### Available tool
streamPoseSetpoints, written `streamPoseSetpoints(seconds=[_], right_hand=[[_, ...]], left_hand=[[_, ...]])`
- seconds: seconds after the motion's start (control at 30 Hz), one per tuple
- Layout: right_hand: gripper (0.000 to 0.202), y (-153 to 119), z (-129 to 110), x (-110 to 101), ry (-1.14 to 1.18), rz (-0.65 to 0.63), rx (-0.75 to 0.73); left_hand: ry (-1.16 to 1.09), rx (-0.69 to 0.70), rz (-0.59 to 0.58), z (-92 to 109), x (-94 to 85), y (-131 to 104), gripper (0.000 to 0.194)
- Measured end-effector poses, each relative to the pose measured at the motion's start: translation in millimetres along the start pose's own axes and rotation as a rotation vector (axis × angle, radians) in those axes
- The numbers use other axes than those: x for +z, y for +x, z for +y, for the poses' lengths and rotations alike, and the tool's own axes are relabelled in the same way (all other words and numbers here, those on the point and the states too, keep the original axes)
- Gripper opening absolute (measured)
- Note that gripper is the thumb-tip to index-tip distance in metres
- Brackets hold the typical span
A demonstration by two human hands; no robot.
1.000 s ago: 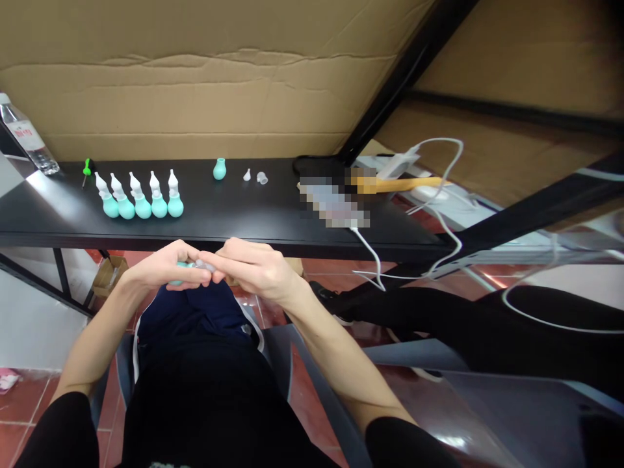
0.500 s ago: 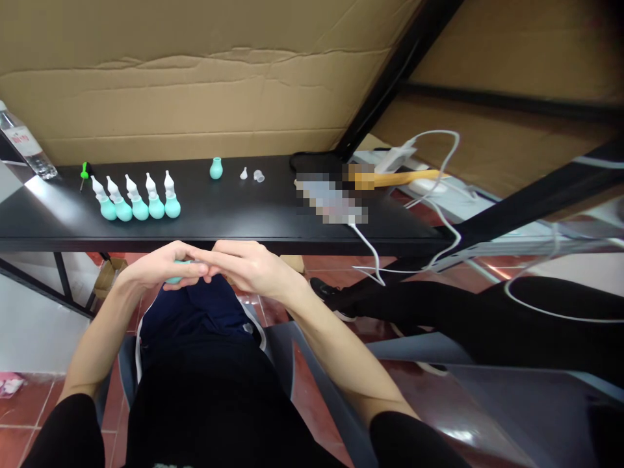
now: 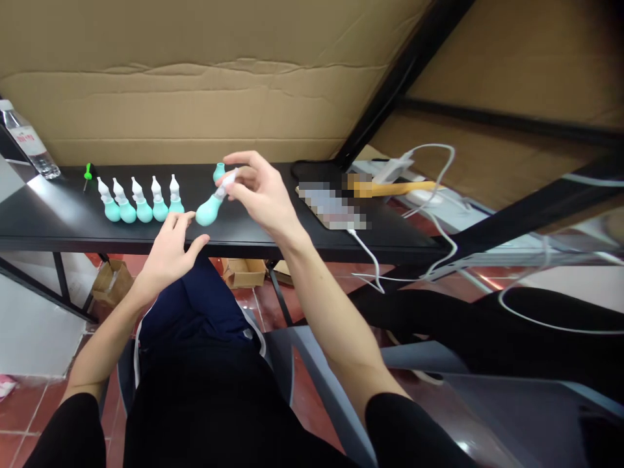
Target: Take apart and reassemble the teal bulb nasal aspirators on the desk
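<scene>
My right hand (image 3: pixel 256 195) pinches the white nozzle of a teal bulb (image 3: pixel 208 211), which hangs tilted over the black table (image 3: pixel 263 224). My left hand (image 3: pixel 170 250) is at the table's front edge with thumb and fingers apart, its fingertips just left of that bulb, and nothing between them. Left of it, several teal bulbs with white nozzles (image 3: pixel 143 209) stand in a row. Behind my right hand's fingers, a teal bulb without a nozzle (image 3: pixel 219 171) is partly hidden.
A water bottle (image 3: pixel 32 140) and a green-handled tool (image 3: pixel 88 173) are at the left. A phone (image 3: pixel 331 205) with a white cable lies to the right, near a yellow object (image 3: pixel 404 188). Beside me on the right is a person's dark-clothed leg (image 3: pixel 439 312).
Both hands have parted and risen from below the table edge. The held bulb, mostly hidden before, now shows with a white nozzle above the table in my right hand. My left hand has opened.
</scene>
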State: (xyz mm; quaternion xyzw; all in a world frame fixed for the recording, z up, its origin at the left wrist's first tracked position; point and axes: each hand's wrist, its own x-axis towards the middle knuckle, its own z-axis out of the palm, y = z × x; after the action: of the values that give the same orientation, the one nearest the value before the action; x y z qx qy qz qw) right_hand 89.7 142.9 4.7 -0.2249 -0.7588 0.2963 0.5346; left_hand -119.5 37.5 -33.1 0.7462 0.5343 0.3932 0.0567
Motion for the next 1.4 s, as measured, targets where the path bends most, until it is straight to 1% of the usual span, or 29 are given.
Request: streamPoseSetpoints(seconds=[0.03, 0.1, 0.2, 0.27, 0.4, 0.53, 0.7, 0.87, 0.97, 1.07, 1.17, 1.23, 1.3, 1.33, 1.4], right_hand=[[0.037, 12, 8, 2, -0.006, -0.002, 0.033], [0.040, 32, 21, 8, -0.048, -0.016, 0.085], [0.035, 46, 31, 21, -0.118, -0.040, 0.125], [0.032, 48, 32, 29, -0.138, -0.067, 0.137], [0.030, 47, 29, 39, -0.126, -0.116, 0.126], [0.031, 46, 28, 41, -0.117, -0.149, 0.104], [0.032, 45, 26, 44, -0.065, -0.153, 0.105], [0.032, 43, 25, 44, -0.094, -0.185, 0.107], [0.034, 45, 29, 39, -0.089, -0.219, 0.097], [0.040, 51, 38, 29, -0.032, -0.236, 0.079], [0.043, 66, 51, 10, -0.082, -0.168, 0.060], [0.041, 79, 64, -6, -0.220, -0.075, 0.046], [0.039, 90, 79, -22, -0.422, 0.017, 0.048], [0.038, 95, 88, -30, -0.533, 0.048, 0.068], [0.037, 99, 104, -41, -0.720, 0.063, 0.150]], left_hand=[[0.071, 0.019, -0.002, -2, 2.4, -1, 0.041], [0.204, 0.037, -0.048, -3, 5.5, -3, 0.043], [0.370, 0.048, -0.143, -4, 7.5, -6, 0.045], [0.433, 0.067, -0.178, -4, 7.9, -7, 0.044], [0.471, 0.095, -0.190, -3, 7.6, -9, 0.046], [0.501, 0.087, -0.219, -1, 6.1, -8, 0.048], [0.546, 0.088, -0.235, 3, 5.4, -7, 0.050], [0.605, 0.097, -0.251, 6, 5.1, -6, 0.051], [0.627, 0.108, -0.264, 6, 4.3, -7, 0.051], [0.651, 0.133, -0.280, 5, 4.4, -7, 0.054], [0.665, 0.156, -0.277, 4, 6.1, -7, 0.057], [0.676, 0.169, -0.274, 3, 7.2, -8, 0.057], [0.695, 0.182, -0.278, 4, 7.8, -7, 0.058], [0.706, 0.185, -0.284, 4, 7.9, -7, 0.058], [0.731, 0.178, -0.303, 5, 7.7, -7, 0.059]])
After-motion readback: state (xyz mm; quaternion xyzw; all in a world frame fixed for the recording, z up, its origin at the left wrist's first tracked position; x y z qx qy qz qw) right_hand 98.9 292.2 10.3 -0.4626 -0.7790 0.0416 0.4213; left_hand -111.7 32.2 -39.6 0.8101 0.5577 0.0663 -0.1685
